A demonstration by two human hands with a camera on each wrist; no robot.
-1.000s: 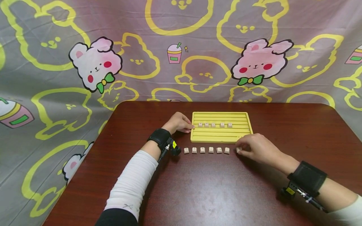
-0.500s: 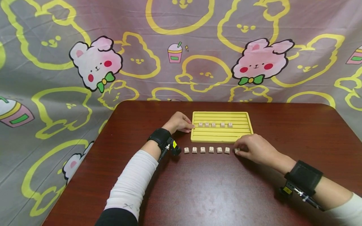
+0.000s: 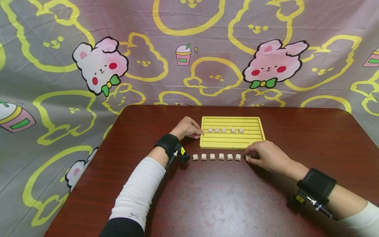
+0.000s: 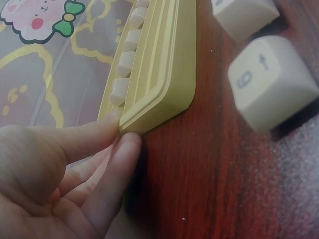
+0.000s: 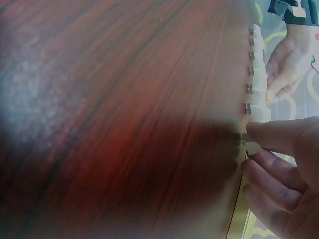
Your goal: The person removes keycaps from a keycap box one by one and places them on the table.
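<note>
Your right hand [image 3: 270, 156] pinches a cream keycap [image 3: 248, 158] between thumb and finger above or on the brown table [image 3: 207, 204]; contact is hard to tell. The cap lies at the fingertips, on that hand's left side. Small and blocky, it shows no clear long axis; its top seems to face up, its marking unreadable. Six loose keycaps [image 3: 221, 157] stretch away to its left, their line parallel to the near edge of the yellow tray [image 3: 226, 144]. The tray lies just beyond that line, mostly leftward of the pinched cap, its long axis and slots running left to right. Your left hand [image 3: 187, 127] grips the tray's left edge, well apart from the cap. Five tray keycaps [image 3: 223, 130] stand along one middle slot, a wider gap following the third from left.
</note>
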